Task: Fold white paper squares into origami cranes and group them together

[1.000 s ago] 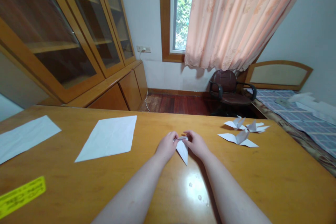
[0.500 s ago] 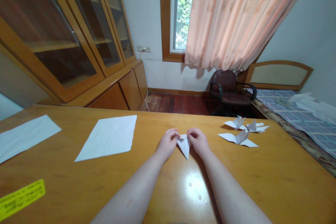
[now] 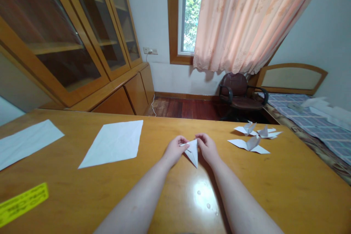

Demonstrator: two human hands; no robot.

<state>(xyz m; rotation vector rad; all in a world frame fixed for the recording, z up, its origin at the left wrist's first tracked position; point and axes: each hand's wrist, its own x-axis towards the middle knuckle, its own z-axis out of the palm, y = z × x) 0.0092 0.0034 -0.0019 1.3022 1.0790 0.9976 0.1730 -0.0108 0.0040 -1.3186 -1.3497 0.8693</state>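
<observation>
A small piece of folded white paper (image 3: 193,153), its point toward me, is between my hands over the wooden table (image 3: 115,197). My left hand (image 3: 175,150) pinches its upper left part, thumb on top. At the upper right corner, the curled fingers of my right hand (image 3: 208,148) grip the paper's edge. Three folded paper cranes (image 3: 251,144) with spread wings sit to the right of my hands. Left of them lies a flat white sheet of paper (image 3: 115,142), lightly creased.
Another white sheet (image 3: 30,144) lies at the table's far left. A yellow label with dark writing (image 3: 24,204) is at the lower left. Past the table stand a glass-door cabinet (image 3: 104,76), an armchair (image 3: 238,91) and a bed (image 3: 309,113).
The folded paper has turned a little, showing a wider face with a flap near my left thumb. My left thumb now lies across its top. The cranes and sheets have not moved.
</observation>
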